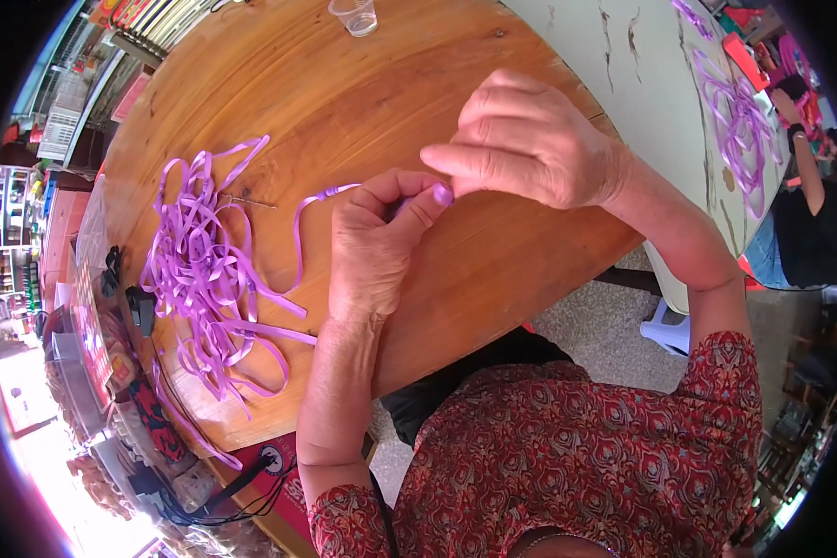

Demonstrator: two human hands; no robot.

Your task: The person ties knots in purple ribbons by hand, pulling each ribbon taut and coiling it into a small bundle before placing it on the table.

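My left hand (377,237) is closed in a pinch on a purple ribbon (299,228) near the table's middle. The ribbon runs into its fingers from the left, with a small knot or slider (326,193) just outside them. A bit of purple shows at the thumb tip; I cannot tell whether it is ribbon. Directly beside and above it, my right hand (530,139) is curled closed, its fingertips meeting the left thumb tip. What its fingers hold is hidden. To the left lies a tangled heap of purple ribbons (200,260), some ends hanging over the table edge.
The wooden table (391,93) bears a clear plastic cup (354,16) at the far side. A thin metal pin or needle (248,202) lies by the heap. Black clips and cables crowd the left edge. On a white table (623,56) at right lie more purple ribbons (739,121); another person sits there.
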